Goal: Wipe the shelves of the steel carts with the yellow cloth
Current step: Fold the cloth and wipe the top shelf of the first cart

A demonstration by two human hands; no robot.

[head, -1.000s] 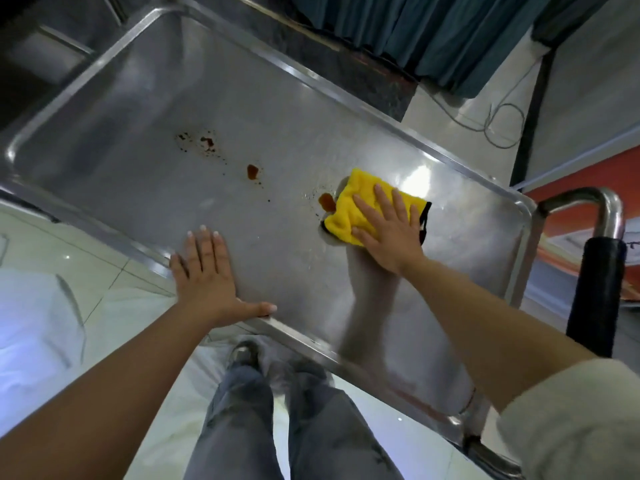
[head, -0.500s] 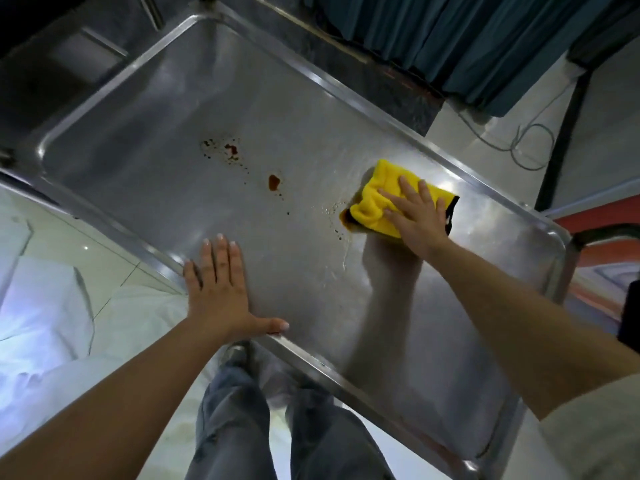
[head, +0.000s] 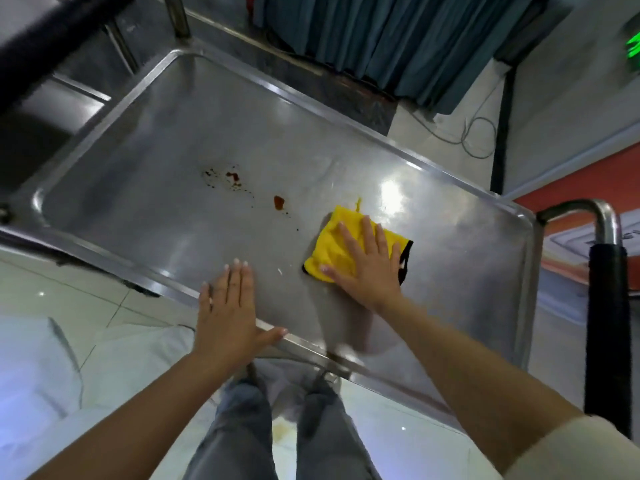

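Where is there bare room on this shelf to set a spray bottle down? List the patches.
Bare steel lies between the yellow cloth and the handle-end rim, and along the far-left corner beyond the red stains. The near middle is crowded by the left hand, right hand and cloth.

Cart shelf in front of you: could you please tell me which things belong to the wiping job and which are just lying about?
Job:
yellow cloth under right hand
steel shelf
brown stains
left hand, braced on rim

Lying about:
curtain
cable on floor
cart handle
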